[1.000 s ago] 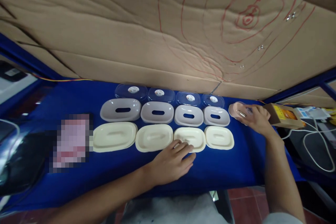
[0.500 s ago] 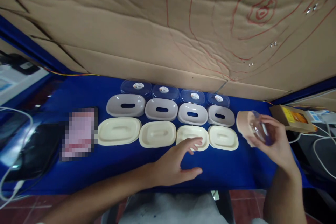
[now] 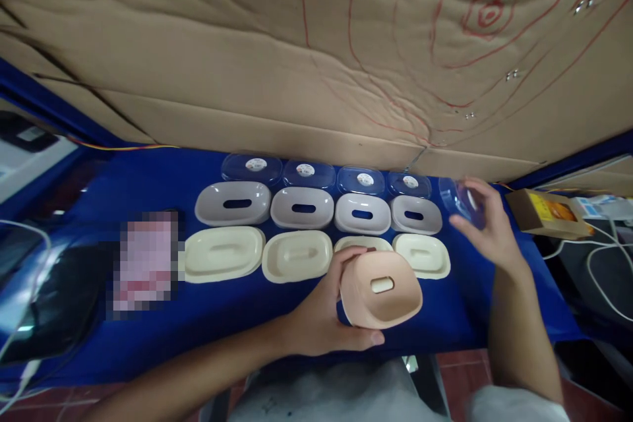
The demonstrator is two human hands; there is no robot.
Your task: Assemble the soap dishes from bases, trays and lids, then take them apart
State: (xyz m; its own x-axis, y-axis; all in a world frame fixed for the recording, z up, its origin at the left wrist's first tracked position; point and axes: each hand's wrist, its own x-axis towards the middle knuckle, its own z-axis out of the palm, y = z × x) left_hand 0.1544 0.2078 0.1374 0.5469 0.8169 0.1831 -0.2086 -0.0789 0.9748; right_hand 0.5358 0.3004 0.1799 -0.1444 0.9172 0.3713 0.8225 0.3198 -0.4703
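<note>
— Gripping what, at the left?

— Holding a peach slotted oval dish by its left end, with left hand wrapped around: fingers over the far rim, thumb along the near one. Tilted, hollow side toward the camera, long axis running roughly left to right.

— And at the right?

— Pinching a clear cover between thumb and fingers of the right hand. Located just left of the palm, slanting down toward the right. Impossible to tell whether resting on the blue cloth or lifted above.

— Related how in space?

— Set well apart: peach dish low and close to the body, clear cover farther off and to the right. Closest to the cover, right hand, at the right end of the back row, with a gap between.

— Surrounded by what?

— Ranged in three rows of four: labelled clear covers behind, pale grey slotted dishes midway, cream oval trays in front. Partly hidden by the peach dish: third cream tray from the left; contact not discernible.

— Hemmed in where?

— Bounded behind by a red-lined cardboard panel, and to the right by a cardboard box near the right wrist.
</note>
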